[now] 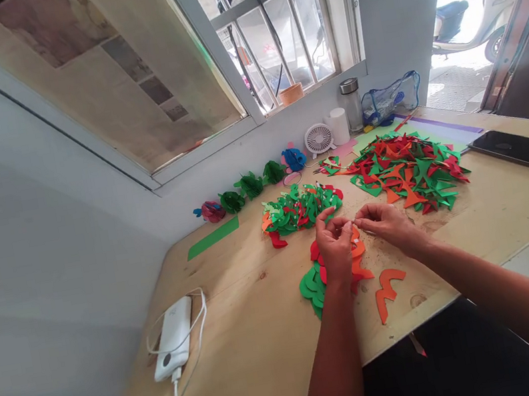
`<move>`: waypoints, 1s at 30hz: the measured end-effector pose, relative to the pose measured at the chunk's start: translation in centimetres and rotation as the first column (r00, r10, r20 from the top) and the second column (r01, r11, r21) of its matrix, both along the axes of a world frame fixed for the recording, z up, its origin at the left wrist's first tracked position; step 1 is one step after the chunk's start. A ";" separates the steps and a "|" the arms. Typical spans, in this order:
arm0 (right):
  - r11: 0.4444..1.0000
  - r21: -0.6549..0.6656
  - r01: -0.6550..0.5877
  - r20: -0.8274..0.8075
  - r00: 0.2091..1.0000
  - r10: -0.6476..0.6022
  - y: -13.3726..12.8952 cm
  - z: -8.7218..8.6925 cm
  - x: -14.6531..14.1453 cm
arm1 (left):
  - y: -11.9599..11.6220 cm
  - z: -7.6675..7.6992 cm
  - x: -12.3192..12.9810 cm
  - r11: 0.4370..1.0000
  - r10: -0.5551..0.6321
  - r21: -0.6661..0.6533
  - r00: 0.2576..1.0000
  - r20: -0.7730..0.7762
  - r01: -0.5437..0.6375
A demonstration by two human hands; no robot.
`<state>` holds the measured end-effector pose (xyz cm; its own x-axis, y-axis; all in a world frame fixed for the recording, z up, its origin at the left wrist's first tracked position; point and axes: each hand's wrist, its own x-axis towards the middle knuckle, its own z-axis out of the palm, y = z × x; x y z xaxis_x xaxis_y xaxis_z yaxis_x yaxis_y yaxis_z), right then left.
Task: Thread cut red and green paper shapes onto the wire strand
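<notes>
My left hand [335,241] and my right hand [386,223] meet above the table's front part, with fingertips pinched close together. Whatever is between them is too small to make out. Under and beside my left hand lie green curved paper cutouts [312,286] and orange paper cutouts [358,247], with some red ones, partly hidden by my left wrist. A single zigzag orange cutout [382,309] rests nearer the front edge. Just beyond my hands is a heap of small, mostly green paper pieces [297,211].
Paper scraps [406,167] in red, green and orange are heaped at the back right, near a black phone [528,150]. Along the wall stand paper balls [249,185], a small fan [319,139] and a glass bottle [353,109]. A white power bank [174,338] with its cable lies left.
</notes>
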<state>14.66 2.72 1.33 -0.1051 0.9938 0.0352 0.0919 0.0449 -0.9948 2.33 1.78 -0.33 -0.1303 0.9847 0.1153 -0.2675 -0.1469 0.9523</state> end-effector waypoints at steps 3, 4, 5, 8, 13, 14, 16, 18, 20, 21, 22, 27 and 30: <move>1.000 0.001 0.002 0.020 1.000 -0.002 0.2 -0.1 -0.2 | 0.0 0.1 0.0 1.000 0.007 0.001 1.000 -0.005 -0.007; 1.000 -0.001 0.005 0.022 1.000 -0.005 0.3 -0.1 -0.2 | 0.0 0.2 0.0 1.000 0.016 0.001 1.000 -0.017 -0.016; 1.000 -0.002 0.010 0.023 1.000 -0.010 0.3 -0.1 -0.2 | 0.1 0.2 -0.1 1.000 0.031 0.005 0.999 -0.037 -0.031; 0.999 0.008 0.035 0.032 0.999 -0.035 0.1 0.0 0.1 | 0.4 0.2 -0.6 0.990 0.139 0.056 0.976 -0.169 -0.131; 0.998 0.062 0.027 0.129 0.991 -0.035 -1.7 -0.9 1.0 | 0.7 -0.3 -1.7 0.965 0.261 0.148 0.739 -0.621 -0.216; 0.998 0.049 0.024 0.149 0.988 -0.031 -2.1 -1.4 1.2 | 0.7 -0.3 -1.7 0.971 0.235 0.143 0.665 -0.709 -0.191; 0.999 0.051 0.018 0.205 0.978 -0.028 -3.0 -2.4 1.4 | 0.6 -0.5 -1.7 0.986 0.160 0.116 0.508 -0.846 -0.119; 0.997 0.074 0.011 0.236 0.971 -0.028 -3.7 -3.4 1.5 | 0.4 -0.5 -1.5 0.995 0.096 0.082 0.366 -0.926 -0.053; 0.994 0.107 -0.004 0.276 0.961 -0.026 -4.1 -4.1 1.5 | 0.2 -0.5 -1.3 0.998 0.064 0.063 0.266 -0.962 -0.014; 0.993 0.120 -0.006 0.291 0.956 -0.030 -4.2 -4.3 1.5 | 0.1 -0.4 -1.2 0.998 0.055 0.056 0.235 -0.970 -0.003; 0.991 0.131 -0.006 0.304 0.952 -0.035 -4.3 -4.4 1.5 | 0.0 -0.4 -1.2 0.999 0.047 0.049 0.214 -0.976 0.005; 0.986 0.166 0.003 0.358 0.932 -0.063 -4.1 -4.4 1.3 | -0.3 -0.2 -1.1 0.999 -0.005 0.003 0.213 -0.977 0.042; 0.985 0.172 -0.001 0.384 0.921 -0.066 -3.9 -4.4 1.2 | -0.3 -0.4 -1.0 0.999 -0.030 -0.019 0.248 -0.968 0.045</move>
<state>15.90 -1.20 -3.02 -0.1113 0.9805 0.1621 0.4726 0.1957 -0.8593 1.29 1.52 -0.70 0.1233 0.9830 0.1360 0.8486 -0.1755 0.4990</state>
